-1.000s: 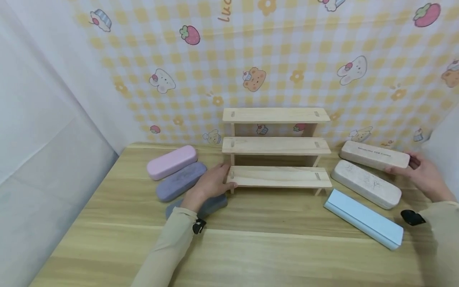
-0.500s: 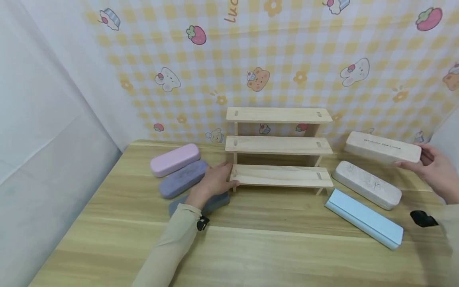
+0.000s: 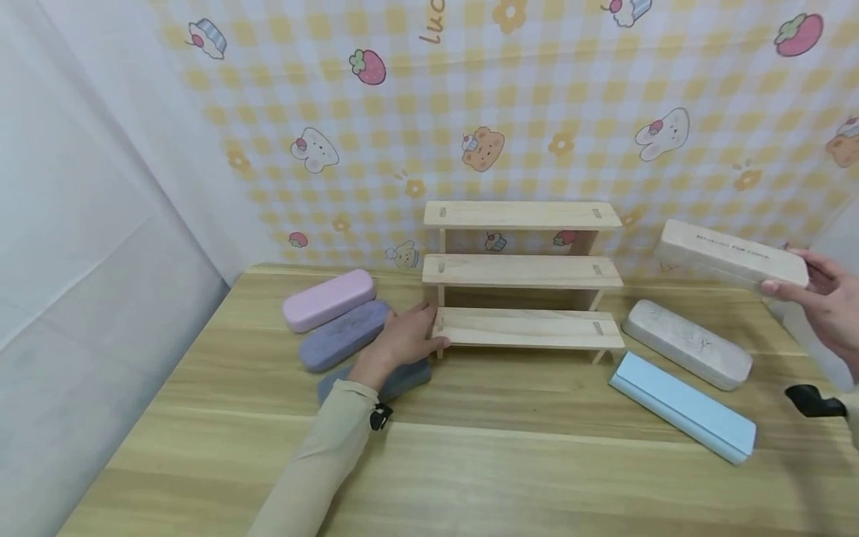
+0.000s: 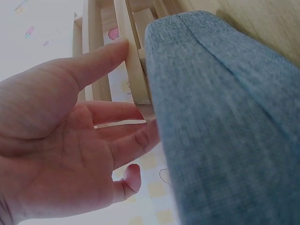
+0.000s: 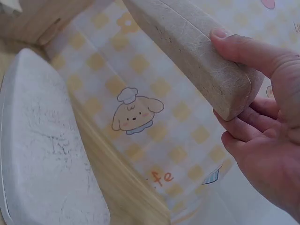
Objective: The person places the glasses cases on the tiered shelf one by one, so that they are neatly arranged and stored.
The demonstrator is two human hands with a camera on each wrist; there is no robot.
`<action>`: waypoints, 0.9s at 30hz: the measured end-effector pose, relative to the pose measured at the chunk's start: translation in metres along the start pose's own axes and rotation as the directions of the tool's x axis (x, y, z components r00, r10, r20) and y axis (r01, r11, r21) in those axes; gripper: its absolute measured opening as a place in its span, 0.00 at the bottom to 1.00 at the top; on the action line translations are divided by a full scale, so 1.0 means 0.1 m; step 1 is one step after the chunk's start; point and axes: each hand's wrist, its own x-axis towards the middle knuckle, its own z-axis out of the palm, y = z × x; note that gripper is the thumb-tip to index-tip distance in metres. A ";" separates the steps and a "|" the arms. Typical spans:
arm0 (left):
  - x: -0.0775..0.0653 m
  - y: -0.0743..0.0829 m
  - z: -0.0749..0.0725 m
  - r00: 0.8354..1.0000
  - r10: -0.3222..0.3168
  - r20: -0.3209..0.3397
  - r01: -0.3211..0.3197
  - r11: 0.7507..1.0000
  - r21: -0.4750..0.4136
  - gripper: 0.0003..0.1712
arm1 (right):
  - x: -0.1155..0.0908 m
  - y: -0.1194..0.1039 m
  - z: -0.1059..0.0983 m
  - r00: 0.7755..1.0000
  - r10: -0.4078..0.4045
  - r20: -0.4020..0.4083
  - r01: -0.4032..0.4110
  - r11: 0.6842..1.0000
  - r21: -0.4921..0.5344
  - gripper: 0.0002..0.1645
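A beige glasses case point(image 3: 731, 253) with dark lettering on top is raised above the table at the right. My right hand point(image 3: 828, 302) grips its right end, thumb on one side and fingers on the other, as the right wrist view also shows. At the centre stands a three-tier wooden display rack point(image 3: 530, 328). My left hand point(image 3: 403, 339) holds the left end of its lowest shelf, thumb at the front edge and fingers behind. Under the left wrist lies a blue-grey fabric glasses case point(image 4: 220, 108), partly hidden by the arm in the head view.
A pink glasses case point(image 3: 329, 300) and a purple one point(image 3: 345, 335) lie left of the rack. To its right rest a pale grey patterned case point(image 3: 687, 344) and a light blue case point(image 3: 683, 408). A checked cloth point(image 3: 523, 97) hangs behind the wooden table point(image 3: 470, 477).
My right hand has lifted the beige glasses case off the table and moved it up and to the right. The left hand stays at the rack; the head view shifts slightly.
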 end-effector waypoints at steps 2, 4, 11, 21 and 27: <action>0.00 0.01 -0.01 1.000 -0.003 0.010 0.003 1.000 0.019 0.40 | 0.05 0.11 -0.06 1.000 -0.017 -0.002 0.017 0.999 0.044 0.39; 0.00 0.01 -0.01 1.000 -0.010 0.021 0.009 0.999 0.034 0.41 | 0.07 0.13 -0.07 1.000 -0.030 -0.010 0.030 0.996 0.082 0.39; 0.01 -0.01 -0.02 0.999 -0.018 0.027 0.016 0.999 0.046 0.41 | 0.17 -0.09 -0.01 0.991 -0.131 -0.009 0.130 0.975 0.179 0.39; -0.02 -0.01 -0.02 0.999 -0.033 0.043 0.029 0.996 0.088 0.41 | -0.18 -1.53 0.94 0.968 -0.194 0.158 0.124 0.919 0.374 0.34; -0.01 0.03 -0.01 0.998 -0.036 0.053 0.031 0.995 0.093 0.40 | -0.13 -1.75 1.17 0.956 -0.202 0.214 0.073 0.867 0.494 0.35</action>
